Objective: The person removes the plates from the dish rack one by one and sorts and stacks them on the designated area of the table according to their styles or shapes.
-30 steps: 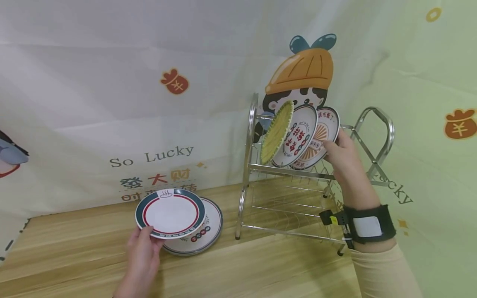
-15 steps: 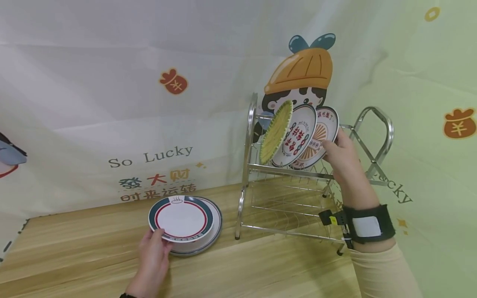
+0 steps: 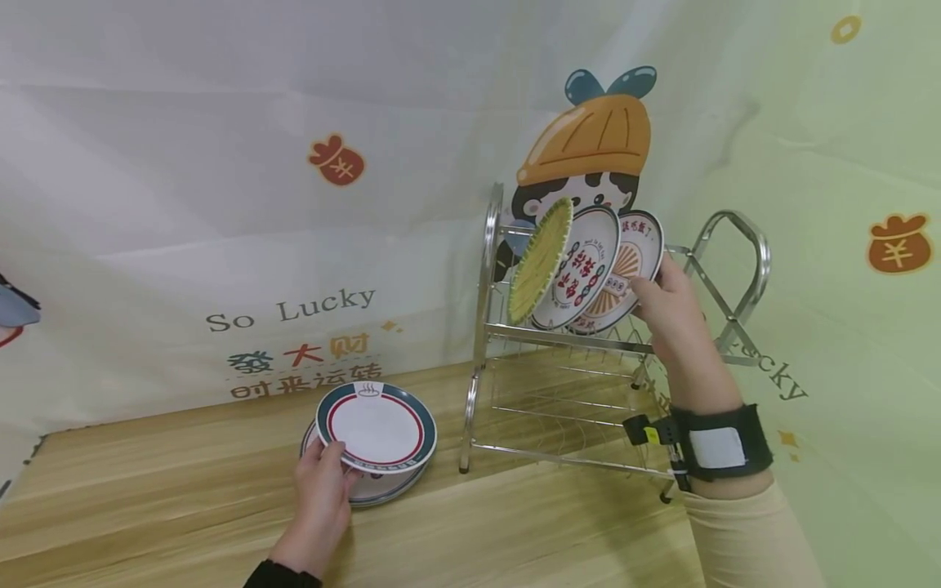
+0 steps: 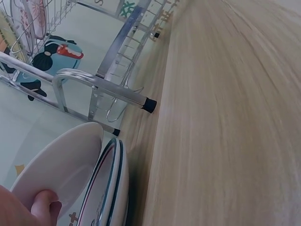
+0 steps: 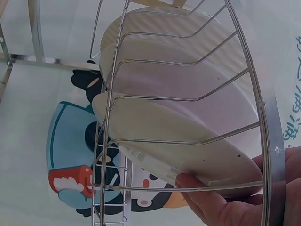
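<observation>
My left hand pinches the near-left rim of a white plate with a teal border and red ring. It is held just over a small stack of plates on the table; the left wrist view shows its pale underside tilted away from the stack. On the dish rack, my right hand grips the right edge of a plate with orange rays, which leans in the upper tier. Left of it lean a red-lettered plate and a yellow plate with a green edge.
The chrome rack's left leg stands just right of the stack. Below the plates is a lower wire tier. Behind the wooden table hangs a printed cloth, and the rack's right handle rises beside the right forearm.
My left hand has moved rightward with the teal-bordered plate, which now covers more of the stack. The right hand and the racked plates stay as they were.
</observation>
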A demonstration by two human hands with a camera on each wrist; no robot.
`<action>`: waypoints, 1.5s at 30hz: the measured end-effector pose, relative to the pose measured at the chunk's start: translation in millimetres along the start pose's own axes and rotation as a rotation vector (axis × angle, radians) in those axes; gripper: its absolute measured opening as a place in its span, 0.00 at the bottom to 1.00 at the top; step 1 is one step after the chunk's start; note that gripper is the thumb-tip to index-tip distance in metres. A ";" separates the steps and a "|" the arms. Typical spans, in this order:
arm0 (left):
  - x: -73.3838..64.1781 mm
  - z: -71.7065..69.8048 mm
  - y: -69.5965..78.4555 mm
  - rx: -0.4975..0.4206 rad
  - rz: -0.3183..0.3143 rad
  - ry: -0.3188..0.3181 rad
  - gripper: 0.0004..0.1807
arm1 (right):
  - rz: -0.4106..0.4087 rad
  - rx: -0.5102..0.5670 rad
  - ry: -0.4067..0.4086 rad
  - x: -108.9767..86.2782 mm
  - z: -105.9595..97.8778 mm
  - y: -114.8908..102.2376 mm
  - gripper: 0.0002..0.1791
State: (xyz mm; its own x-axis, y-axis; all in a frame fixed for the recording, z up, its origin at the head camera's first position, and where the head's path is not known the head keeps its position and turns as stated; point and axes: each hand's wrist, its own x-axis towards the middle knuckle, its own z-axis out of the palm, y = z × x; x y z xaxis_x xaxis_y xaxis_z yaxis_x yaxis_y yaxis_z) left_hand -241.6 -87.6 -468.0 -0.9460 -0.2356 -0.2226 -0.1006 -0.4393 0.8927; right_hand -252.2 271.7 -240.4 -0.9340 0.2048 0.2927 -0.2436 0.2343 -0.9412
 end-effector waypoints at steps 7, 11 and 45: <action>16.6 -8.1 -15.5 0.014 -0.016 0.031 0.28 | 0.011 -0.010 0.002 0.8 0.7 -0.6 0.26; 5.4 -4.4 -2.8 0.053 -0.016 0.005 0.29 | 0.007 -0.011 0.001 0.4 0.4 -0.6 0.26; 21.1 -61.3 19.3 1.039 0.201 -0.016 0.23 | -0.010 -0.019 -0.004 0.6 0.3 1.8 0.26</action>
State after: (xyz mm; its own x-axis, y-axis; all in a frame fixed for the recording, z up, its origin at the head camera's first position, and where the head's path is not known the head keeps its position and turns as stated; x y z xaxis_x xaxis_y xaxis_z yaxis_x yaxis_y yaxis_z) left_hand -244.7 -154.1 -479.6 -0.9778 -0.2065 -0.0352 -0.1487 0.5661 0.8108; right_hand -253.3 271.9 -242.0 -0.9324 0.1989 0.3018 -0.2483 0.2541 -0.9348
